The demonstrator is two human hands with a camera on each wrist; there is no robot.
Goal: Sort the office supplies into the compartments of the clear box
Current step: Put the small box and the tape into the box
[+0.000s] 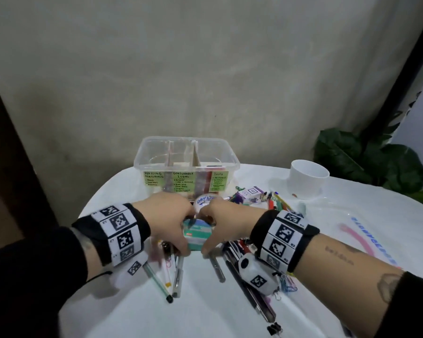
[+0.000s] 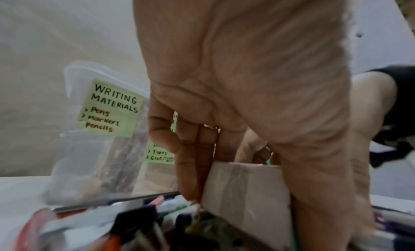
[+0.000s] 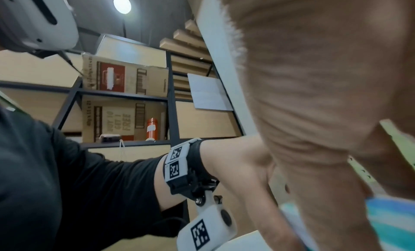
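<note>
A small teal and white cardboard box (image 1: 197, 234) sits low over the pile of supplies at the table's centre. My left hand (image 1: 181, 230) grips its left end, thumb near me and fingers on the far side. My right hand (image 1: 213, 230) grips its right end the same way. In the left wrist view my fingers (image 2: 193, 166) press the box's pale side (image 2: 244, 192). The right wrist view shows a teal corner of the box (image 3: 390, 217) under my palm. The clear box (image 1: 186, 164), divided into three labelled compartments, stands just beyond my hands.
A roll of tape (image 1: 205, 200) lies between my hands and the clear box. Pens (image 1: 171, 272) and binder clips (image 1: 274, 328) are scattered around the near side. A white cup (image 1: 308, 178) stands at the back right, with a leafy plant (image 1: 366, 159) behind it.
</note>
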